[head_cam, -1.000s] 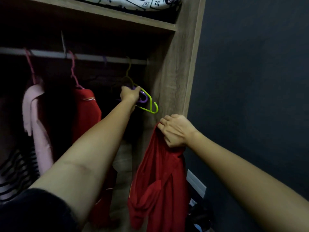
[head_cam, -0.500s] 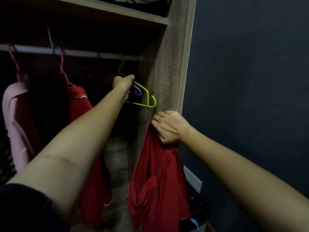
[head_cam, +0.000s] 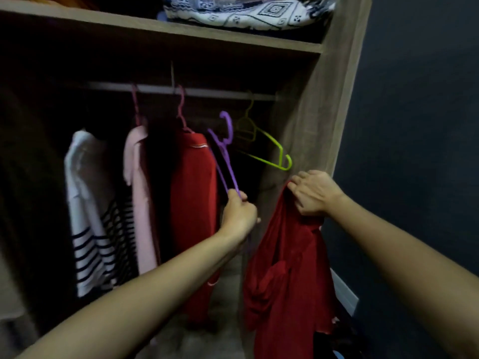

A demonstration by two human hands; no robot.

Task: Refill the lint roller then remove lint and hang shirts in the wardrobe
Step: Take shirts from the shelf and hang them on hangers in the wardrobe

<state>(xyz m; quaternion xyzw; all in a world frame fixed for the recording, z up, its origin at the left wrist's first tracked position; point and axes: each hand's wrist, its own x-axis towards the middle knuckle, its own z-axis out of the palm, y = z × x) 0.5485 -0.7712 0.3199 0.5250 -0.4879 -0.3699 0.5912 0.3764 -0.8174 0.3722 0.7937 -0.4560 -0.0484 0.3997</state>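
The left hand (head_cam: 239,216) is closed around the lower end of a purple hanger (head_cam: 225,151), its hook raised below the wardrobe rail (head_cam: 207,92). The right hand (head_cam: 312,193) clutches a limp, crumpled red shirt (head_cam: 287,275) by its top, in front of the wardrobe side panel (head_cam: 324,120). The shirt's lower edge is cut off; no writing is readable.

Wooden wardrobe shelf (head_cam: 233,38) running across the top, folded black-and-white patterned cloth (head_cam: 248,12) lying on it at one o'clock, hanging rail (head_cam: 207,92) beneath, striped shirt (head_cam: 90,216), pink shirt (head_cam: 138,198) and red shirt (head_cam: 193,203) hung off it, green hanger (head_cam: 269,146) hooked on at its right end
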